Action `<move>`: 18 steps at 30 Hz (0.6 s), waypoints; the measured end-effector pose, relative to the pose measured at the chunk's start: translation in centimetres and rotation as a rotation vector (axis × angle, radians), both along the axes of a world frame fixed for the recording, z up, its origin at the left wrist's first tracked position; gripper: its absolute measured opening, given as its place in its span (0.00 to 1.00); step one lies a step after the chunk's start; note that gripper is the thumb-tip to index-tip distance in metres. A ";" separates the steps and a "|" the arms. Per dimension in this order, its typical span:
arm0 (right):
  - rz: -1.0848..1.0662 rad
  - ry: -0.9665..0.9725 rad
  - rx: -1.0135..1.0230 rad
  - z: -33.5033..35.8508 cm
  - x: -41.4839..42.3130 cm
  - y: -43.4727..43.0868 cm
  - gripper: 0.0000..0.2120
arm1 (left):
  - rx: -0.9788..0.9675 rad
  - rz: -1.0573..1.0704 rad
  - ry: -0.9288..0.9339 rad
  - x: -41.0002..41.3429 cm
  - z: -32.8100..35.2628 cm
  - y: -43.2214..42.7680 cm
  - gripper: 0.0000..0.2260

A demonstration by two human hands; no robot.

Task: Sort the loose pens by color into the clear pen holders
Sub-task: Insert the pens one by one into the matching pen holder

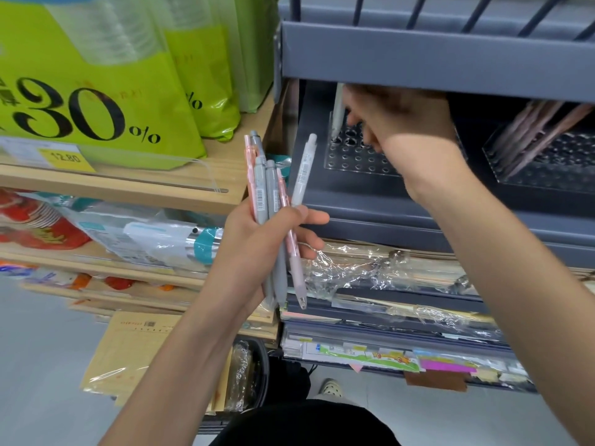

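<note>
My left hand grips a bunch of pens, several grey, pink and one white, fanned upward in front of the grey shelf. My right hand reaches under the upper shelf and pinches a white pen, held upright with its tip at a hole of the left clear pen holder. That holder's perforated top shows many open holes. A second clear pen holder at the right carries several pinkish-brown pens leaning to the right.
The grey metal shelf unit overhangs the holders closely. Wrapped notebooks and paper stacks fill the shelves below. To the left, wooden shelves hold green packs with a 30% label and bagged goods.
</note>
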State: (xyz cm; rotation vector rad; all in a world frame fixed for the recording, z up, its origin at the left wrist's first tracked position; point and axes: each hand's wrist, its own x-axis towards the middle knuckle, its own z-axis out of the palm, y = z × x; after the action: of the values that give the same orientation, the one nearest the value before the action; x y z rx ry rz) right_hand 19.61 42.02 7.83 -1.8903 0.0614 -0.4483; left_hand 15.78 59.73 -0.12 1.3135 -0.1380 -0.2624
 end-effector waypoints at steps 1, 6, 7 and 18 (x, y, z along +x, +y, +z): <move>0.072 0.027 -0.013 -0.1 -0.4 0.1 0.10 | 0.005 -0.002 -0.004 0.0 0.0 -0.1 0.09; 0.261 0.166 -0.168 -1.7 -1.7 -0.3 0.11 | -0.026 -0.049 -0.010 -0.1 0.3 -1.1 0.10; 0.266 0.173 -0.148 -1.8 -1.7 -0.5 0.10 | -0.033 -0.054 -0.013 -0.2 0.3 -1.4 0.10; -0.067 -0.196 0.437 -1.4 -1.8 -3.6 0.10 | -0.101 0.093 0.011 -0.1 0.6 -2.0 0.04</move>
State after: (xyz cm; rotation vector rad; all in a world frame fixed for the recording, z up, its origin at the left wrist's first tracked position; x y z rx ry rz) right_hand 17.83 38.43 6.46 -1.4125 0.0851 -0.6104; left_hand 15.64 57.74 0.48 1.2147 -0.0793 -0.1817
